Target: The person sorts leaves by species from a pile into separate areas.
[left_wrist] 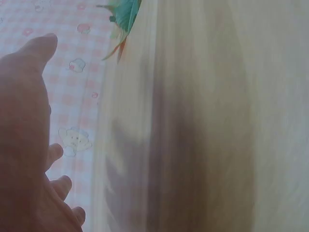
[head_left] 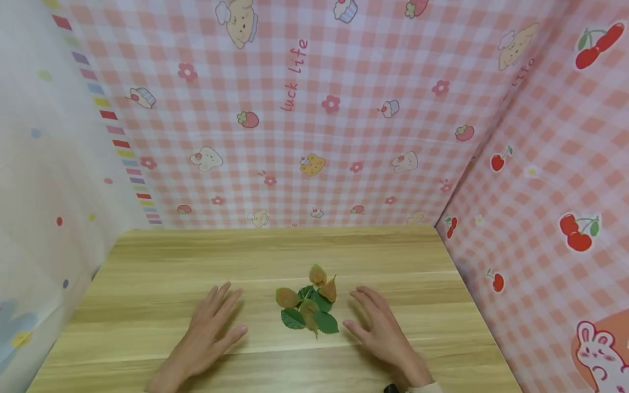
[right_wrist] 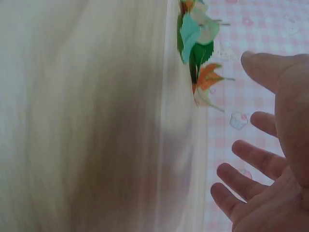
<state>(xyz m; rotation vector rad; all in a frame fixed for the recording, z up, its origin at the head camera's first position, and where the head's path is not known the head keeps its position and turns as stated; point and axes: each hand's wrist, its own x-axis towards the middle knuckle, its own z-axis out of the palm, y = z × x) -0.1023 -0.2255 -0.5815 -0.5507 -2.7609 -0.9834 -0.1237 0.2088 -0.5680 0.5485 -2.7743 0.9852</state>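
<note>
A small cluster of leaves (head_left: 309, 305) lies at the middle of the wooden table, dark green toothed ones mixed with orange-brown ones. To its left is my left hand (head_left: 208, 330), fingers spread and extended, holding nothing. On the other side my right hand (head_left: 380, 330) stays apart from the leaves, its fingers also extended and holding nothing. In the left wrist view, a green leaf (left_wrist: 126, 14) shows at the top edge. More of the leaf cluster (right_wrist: 198, 41) appears in the right wrist view, with thin stems sticking out.
The wood-grain table (head_left: 236, 251) meets a pink checked cloth wall (head_left: 314, 131) at its far edge. A cherry-printed cloth (head_left: 540, 218) borders the right side, and a pale dotted cloth (head_left: 44, 180) the left. A dark band (head_left: 390, 388) shows near the right wrist.
</note>
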